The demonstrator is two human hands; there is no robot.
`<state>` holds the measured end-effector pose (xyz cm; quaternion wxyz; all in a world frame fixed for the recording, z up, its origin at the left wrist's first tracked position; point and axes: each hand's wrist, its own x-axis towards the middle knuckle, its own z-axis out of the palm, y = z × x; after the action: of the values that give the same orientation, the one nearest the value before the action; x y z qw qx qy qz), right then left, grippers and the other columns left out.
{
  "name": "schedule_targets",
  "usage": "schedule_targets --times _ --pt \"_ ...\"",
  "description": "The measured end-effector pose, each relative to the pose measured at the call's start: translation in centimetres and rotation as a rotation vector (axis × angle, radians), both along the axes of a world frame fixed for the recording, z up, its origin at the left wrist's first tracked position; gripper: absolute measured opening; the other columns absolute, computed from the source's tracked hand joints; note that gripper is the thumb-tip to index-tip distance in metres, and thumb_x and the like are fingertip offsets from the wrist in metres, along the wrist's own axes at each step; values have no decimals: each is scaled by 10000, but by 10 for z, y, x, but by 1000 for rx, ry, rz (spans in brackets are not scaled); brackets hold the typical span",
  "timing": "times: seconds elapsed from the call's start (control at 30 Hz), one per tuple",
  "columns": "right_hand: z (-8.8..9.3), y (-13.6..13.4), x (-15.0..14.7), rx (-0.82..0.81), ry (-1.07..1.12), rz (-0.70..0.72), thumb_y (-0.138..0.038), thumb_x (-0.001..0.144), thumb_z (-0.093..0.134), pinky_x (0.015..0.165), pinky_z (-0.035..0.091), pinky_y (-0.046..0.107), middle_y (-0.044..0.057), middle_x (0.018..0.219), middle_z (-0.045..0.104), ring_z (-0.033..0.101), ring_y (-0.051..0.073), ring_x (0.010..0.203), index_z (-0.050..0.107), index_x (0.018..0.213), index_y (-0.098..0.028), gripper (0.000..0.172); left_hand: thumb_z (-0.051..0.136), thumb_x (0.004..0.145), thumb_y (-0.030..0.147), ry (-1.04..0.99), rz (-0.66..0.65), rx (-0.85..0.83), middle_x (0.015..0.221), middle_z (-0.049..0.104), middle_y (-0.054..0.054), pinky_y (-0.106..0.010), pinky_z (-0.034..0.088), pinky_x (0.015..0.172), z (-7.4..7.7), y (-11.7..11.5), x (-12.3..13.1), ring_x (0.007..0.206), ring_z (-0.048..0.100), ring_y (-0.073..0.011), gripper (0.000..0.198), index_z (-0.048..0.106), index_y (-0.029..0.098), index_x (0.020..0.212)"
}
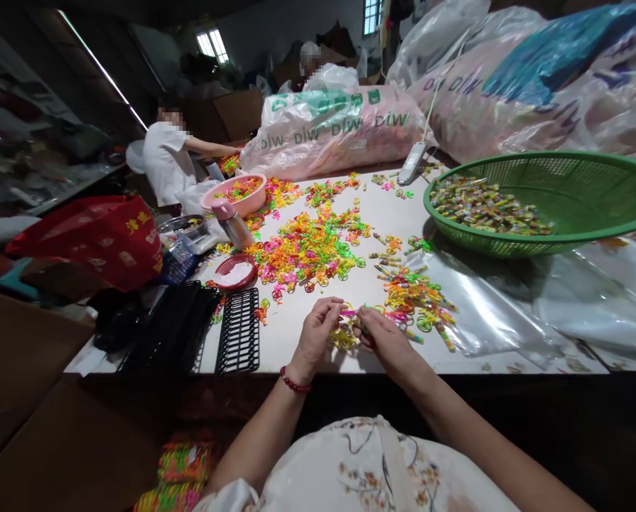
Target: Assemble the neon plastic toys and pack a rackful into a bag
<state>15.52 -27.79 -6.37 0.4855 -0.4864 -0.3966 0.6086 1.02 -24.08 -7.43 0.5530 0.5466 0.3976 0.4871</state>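
Note:
My left hand (318,334), a red bead bracelet at its wrist, pinches one end of a small pink plastic piece (348,313) just above the table's front edge. Fingers of my right hand (384,343) are closed around its other end, with a bit of green by the fingertips; its exact shape is hidden. Below and between the hands lie yellow plastic pieces (343,338). Right of my right hand is a pile of small striped sticks with coloured plastic parts (418,295). A larger heap of bright loose plastic pieces (310,245) spreads beyond my hands.
Black slotted racks (237,333) lie left, near a small red basket (236,272), a pink-capped bottle (232,222) and a pink basin (251,199). A green colander (578,199) stands right above plastic sheets (488,306). Big sacks (339,131) line the back; a co-worker (165,156) reaches in left.

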Motion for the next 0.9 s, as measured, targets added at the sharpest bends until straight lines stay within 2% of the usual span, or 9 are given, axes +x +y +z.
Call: schedule_targets --times 0.13,0.23,0.33,0.4,0.53,0.6,0.7,0.8,0.9 --pt "2 -5 4 -65 26 77 -656 773 618 447 169 220 -58 632 464 258 69 466 549 857 -207 462 571 901 315 304 -70 337 1229 566 -109 -399 409 1049 12 -2 -14 1203 517 -237 193 705 206 988" --pt "3 -10 3 -9 -87 149 -627 764 642 460 190 221 -47 631 475 292 75 501 609 786 -193 436 565 894 277 338 -62 383 1271 551 -105 -420 384 1075 15 -4 -19 1246 493 -251 150 692 204 929" --pt "1 -14 -4 56 -115 148 -591 784 631 487 256 226 -33 650 509 360 90 548 635 711 -188 410 615 852 287 152 8 252 1354 492 -93 -369 431 1015 10 -9 -11 1277 466 -247 162 648 216 993" --pt "-3 -15 -10 74 -104 129 -565 798 626 506 292 227 -31 652 518 391 97 566 641 709 -191 385 679 804 313 -68 89 63 1318 513 -83 -305 482 894 5 -15 -2 1172 539 -209 341 579 244 1122" --pt "-10 -16 -15 110 -149 129 -520 827 605 602 390 246 -21 681 563 484 126 639 644 704 -194 351 700 786 441 -295 64 -315 835 603 -11 -220 454 669 -1 -26 13 710 565 -100 330 574 173 932" --pt "-12 -16 -13 169 -223 172 -505 840 592 693 433 279 -5 754 620 546 162 731 682 779 -203 320 698 778 487 -307 44 -342 726 573 11 -209 429 639 -2 -28 14 639 523 -84 361 552 157 798" --pt "-14 -15 -5 256 -350 167 -489 865 564 789 444 314 22 881 661 579 201 859 692 923 -219 304 703 763 517 -284 178 -292 669 546 35 -194 394 593 -2 -25 12 586 481 -70 395 520 167 752" --pt "-16 -11 2 179 -317 58 -505 866 550 686 438 286 12 828 639 553 169 751 641 1004 -218 331 674 780 537 -252 284 -269 627 510 51 -189 371 557 -2 -21 11 545 448 -67 395 504 181 760" --pt "-16 -8 4 92 -152 2 -535 820 604 568 389 248 -16 754 609 491 126 620 601 976 -209 362 643 808 521 -241 243 -273 639 522 42 -199 373 549 -3 -22 13 545 452 -75 367 494 188 773"
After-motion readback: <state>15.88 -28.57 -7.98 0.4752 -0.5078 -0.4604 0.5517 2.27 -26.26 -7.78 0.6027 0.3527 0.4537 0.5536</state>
